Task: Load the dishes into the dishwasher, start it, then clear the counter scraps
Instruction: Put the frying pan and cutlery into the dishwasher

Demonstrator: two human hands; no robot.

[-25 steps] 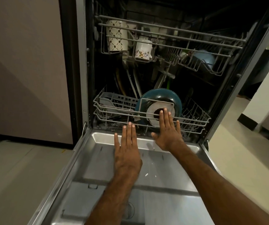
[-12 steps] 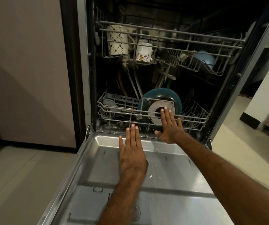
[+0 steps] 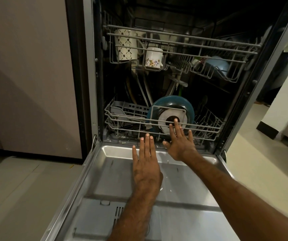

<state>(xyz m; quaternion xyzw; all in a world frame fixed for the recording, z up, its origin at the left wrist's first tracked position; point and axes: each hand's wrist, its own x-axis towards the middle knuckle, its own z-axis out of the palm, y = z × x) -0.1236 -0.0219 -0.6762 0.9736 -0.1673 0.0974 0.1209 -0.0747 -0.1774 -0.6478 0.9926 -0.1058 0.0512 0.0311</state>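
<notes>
Dishwasher (image 3: 108,180) door down | left hand (image 3: 146,164) flat, holding nothing | right hand (image 3: 179,145) flat against lower rack (image 3: 127,120)

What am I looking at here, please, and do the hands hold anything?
One camera, worn on a person's head, looks down at their bare hands. Before them is an open dishwasher, its door folded down. The left hand is spread flat over the door; the right hand reaches the front of the lower rack, where a blue pan stands on edge. The upper rack carries a patterned mug, a flowered cup and a blue bowl. Both hands are open and hold nothing.
</notes>
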